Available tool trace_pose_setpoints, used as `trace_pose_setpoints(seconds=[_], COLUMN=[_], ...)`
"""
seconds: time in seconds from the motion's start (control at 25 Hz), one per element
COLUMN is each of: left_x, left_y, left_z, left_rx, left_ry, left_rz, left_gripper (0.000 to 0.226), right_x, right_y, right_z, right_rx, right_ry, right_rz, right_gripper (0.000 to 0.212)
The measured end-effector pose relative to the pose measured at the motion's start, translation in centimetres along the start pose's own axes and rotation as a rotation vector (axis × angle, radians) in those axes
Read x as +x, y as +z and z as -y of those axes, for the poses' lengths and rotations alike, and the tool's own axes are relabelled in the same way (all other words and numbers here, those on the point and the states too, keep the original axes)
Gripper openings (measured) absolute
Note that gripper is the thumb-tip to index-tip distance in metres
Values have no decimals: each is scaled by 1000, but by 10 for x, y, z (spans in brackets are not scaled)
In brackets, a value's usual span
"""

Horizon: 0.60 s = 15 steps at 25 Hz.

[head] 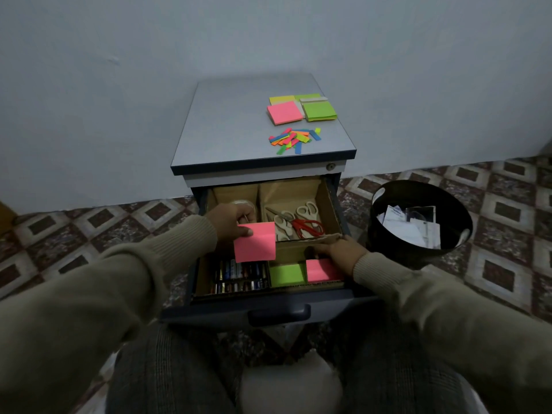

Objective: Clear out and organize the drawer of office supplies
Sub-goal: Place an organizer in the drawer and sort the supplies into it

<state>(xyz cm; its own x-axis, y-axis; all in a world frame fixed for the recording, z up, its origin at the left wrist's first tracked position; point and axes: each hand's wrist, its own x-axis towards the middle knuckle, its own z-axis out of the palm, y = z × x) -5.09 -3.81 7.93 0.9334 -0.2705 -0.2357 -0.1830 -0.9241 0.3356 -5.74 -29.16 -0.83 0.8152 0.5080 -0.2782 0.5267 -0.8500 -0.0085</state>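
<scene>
The open drawer (330,204) holds cardboard dividers. My left hand (231,218) is shut on a pink sticky-note pad (255,243), held above the drawer's middle. My right hand (339,251) rests on the divider at the right, fingers on a pink pad (321,270) lying in the front right compartment beside a green pad (286,274). Batteries (239,276) fill the front left compartment. Several scissors (295,222) lie in the back right one. A tape roll (243,203) shows behind my left hand.
On the cabinet top (227,127) lie pink, green and yellow sticky pads (301,110) and a heap of coloured flags (295,138). A black bin (421,219) with paper scraps stands on the tiled floor to the right. My knees are under the drawer front.
</scene>
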Motion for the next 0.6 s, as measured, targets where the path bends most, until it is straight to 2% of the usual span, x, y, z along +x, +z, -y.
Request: trace_pose_setpoints(seconds=[0.32, 0.6], left_x=[6, 10], left_y=[2, 6], left_z=[-4, -21], left_rx=[4, 43], left_ry=[49, 42], left_rz=[-2, 23], left_gripper=[24, 27], right_x=[8, 1], right_y=[6, 3], right_z=[-3, -3], right_rx=[-129, -159], right_ry=[42, -5], right_rz=[128, 145], right_gripper=[44, 46])
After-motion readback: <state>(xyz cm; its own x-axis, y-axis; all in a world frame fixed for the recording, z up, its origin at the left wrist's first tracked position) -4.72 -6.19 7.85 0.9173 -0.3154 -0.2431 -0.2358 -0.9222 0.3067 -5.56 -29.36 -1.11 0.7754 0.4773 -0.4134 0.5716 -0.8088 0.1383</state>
